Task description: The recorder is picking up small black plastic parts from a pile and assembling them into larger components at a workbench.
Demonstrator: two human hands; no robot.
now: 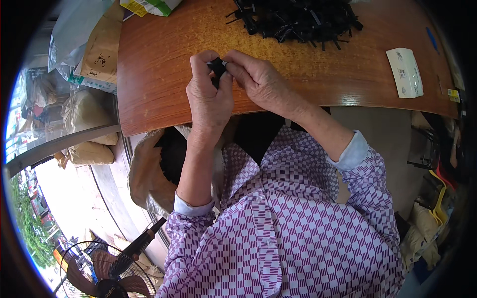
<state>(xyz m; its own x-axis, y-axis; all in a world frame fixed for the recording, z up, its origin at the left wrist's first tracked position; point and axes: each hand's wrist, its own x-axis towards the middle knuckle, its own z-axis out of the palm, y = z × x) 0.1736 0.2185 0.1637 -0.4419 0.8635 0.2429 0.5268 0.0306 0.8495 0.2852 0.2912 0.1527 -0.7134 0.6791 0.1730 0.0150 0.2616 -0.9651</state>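
Both of my hands meet over the near edge of the brown wooden table (164,74). My left hand (209,102) is closed around a small black piece (216,66), too small to name for certain. Against the same piece, the thumb and forefinger of my right hand (261,82) are pinched; a tiny light spot shows at their tips. A heap of black strip-like pieces (298,22) lies at the far side of the table, beyond my hands. Below the table edge, an open sack (144,174) with dark contents stands beside my left forearm.
A white printed packet (404,72) lies on the table at the right, with a blue item (432,39) behind it. Bags (102,47) stand against the table's left end. A fan (107,278) is at the lower left. Sacks (422,228) and a yellow-framed thing sit at right.
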